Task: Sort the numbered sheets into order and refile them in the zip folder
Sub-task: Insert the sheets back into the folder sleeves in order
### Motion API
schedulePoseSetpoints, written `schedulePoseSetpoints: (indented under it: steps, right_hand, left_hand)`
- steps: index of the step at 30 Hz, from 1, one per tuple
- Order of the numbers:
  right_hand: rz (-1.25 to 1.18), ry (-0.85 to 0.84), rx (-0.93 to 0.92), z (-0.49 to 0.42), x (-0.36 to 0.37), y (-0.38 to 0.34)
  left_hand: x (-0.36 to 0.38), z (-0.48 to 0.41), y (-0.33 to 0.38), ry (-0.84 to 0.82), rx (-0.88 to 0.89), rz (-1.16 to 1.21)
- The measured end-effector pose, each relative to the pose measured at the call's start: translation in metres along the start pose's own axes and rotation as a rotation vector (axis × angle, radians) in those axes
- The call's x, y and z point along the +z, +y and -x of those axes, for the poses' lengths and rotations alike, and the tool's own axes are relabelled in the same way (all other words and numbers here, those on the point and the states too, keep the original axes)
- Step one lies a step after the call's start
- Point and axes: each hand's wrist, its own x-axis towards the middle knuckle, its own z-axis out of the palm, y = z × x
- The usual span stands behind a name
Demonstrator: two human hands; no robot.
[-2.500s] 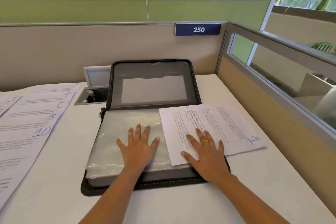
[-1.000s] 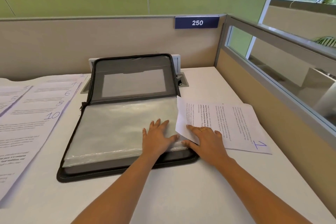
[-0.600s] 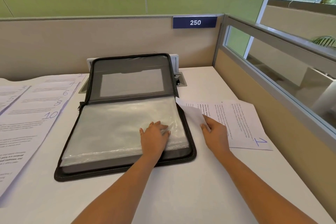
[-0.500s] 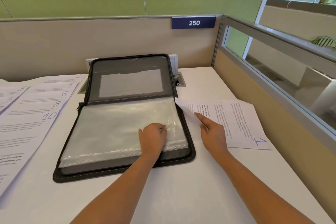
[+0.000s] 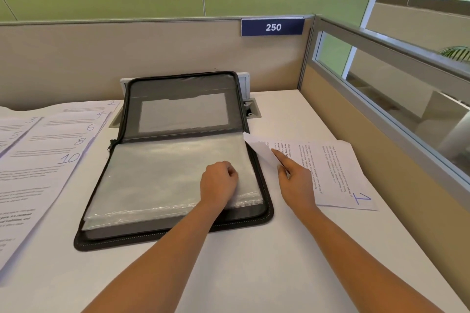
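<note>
An office cubicle is showing here: a beige fabric partition [image 5: 76,58] is backing a white laminate desk [image 5: 254,274], a blue rectangular plate reading 250 [image 5: 272,27] is hanging on its top rail, a metal-framed glass divider [image 5: 381,79] is closing the right side, and a grey cable hatch [image 5: 252,111] is sitting in the desktop.

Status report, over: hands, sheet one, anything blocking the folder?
Left hand grips top sleeve. Right hand pinches lifted corner of sheet 1, beside open zip folder. Nothing between; other sheets lie left.

Head-worn view, down onto desk [image 5: 254,274]
</note>
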Motion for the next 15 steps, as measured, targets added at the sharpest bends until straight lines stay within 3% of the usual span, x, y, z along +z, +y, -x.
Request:
schedulePoseSetpoints:
  steps: [7, 15]
  right_hand:
    - [-0.006, -0.021, 0.009, 0.001, 0.001, 0.004]
    - [-0.037, -0.001, 0.008, 0.0, 0.003, 0.003]
  left_hand:
    - [0.008, -0.01, 0.031, -0.146, 0.007, -0.335]
    - [0.005, -0.022, 0.026, -0.124, -0.16, -0.059]
